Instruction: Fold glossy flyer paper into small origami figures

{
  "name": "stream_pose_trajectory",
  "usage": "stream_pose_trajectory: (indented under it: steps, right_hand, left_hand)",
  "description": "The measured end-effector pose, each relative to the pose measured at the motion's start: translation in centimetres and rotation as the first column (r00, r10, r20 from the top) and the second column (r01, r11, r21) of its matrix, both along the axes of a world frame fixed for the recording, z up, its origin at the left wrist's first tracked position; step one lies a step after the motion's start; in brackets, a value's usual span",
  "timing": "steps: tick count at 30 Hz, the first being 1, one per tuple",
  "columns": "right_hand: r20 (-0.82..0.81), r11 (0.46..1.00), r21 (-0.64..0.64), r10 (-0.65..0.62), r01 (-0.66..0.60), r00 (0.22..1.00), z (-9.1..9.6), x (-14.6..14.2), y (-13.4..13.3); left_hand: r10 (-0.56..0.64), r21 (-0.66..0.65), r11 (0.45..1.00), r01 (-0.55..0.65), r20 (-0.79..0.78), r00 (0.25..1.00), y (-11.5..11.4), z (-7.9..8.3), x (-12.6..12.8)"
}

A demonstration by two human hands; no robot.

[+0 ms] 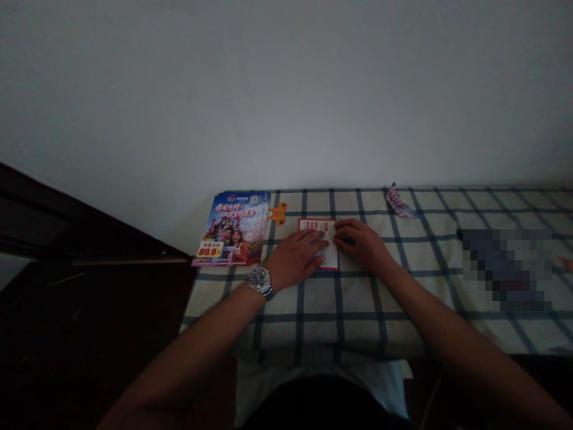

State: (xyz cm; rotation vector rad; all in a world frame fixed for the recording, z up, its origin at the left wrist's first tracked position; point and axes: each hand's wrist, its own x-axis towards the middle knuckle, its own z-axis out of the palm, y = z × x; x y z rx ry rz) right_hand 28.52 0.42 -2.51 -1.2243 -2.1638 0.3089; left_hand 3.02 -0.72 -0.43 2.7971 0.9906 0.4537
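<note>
A small white sheet with a red border [319, 226] lies on the checked tablecloth [358, 298], folded narrow. My left hand [295, 255], with a wristwatch [260, 280] on it, lies flat on the sheet's left part with its fingers stretched out. My right hand [362, 242] rests at the sheet's right edge, fingers curled and pressed down on the paper along the fold.
A stack of colourful flyers [233, 230] lies at the table's left edge, an orange paper shape [278, 213] beside it. A folded flyer piece [398, 203] lies near the wall. A blurred dark patch [505, 269] lies to the right. Dark furniture [67, 239] stands left.
</note>
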Motion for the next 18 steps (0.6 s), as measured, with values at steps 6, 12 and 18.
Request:
stream_pose_trajectory:
  steps: [6,12,18]
  right_hand:
    - [0.001,1.0,-0.027,0.002,-0.002,1.0,0.2,0.1,-0.2]
    - [0.07,1.0,-0.003,0.011,-0.011,0.997,0.8,0.1,-1.1]
    - [0.091,1.0,-0.007,0.02,-0.02,0.996,0.9,0.1,-1.8]
  left_hand:
    - [0.002,-0.029,1.0,-0.002,0.0,1.0,0.0,0.1,0.1]
    - [0.005,-0.045,0.999,-0.005,-0.001,1.0,-0.1,0.1,0.1]
    - [0.01,-0.05,0.999,-0.009,0.015,1.0,-0.1,-0.2,0.1]
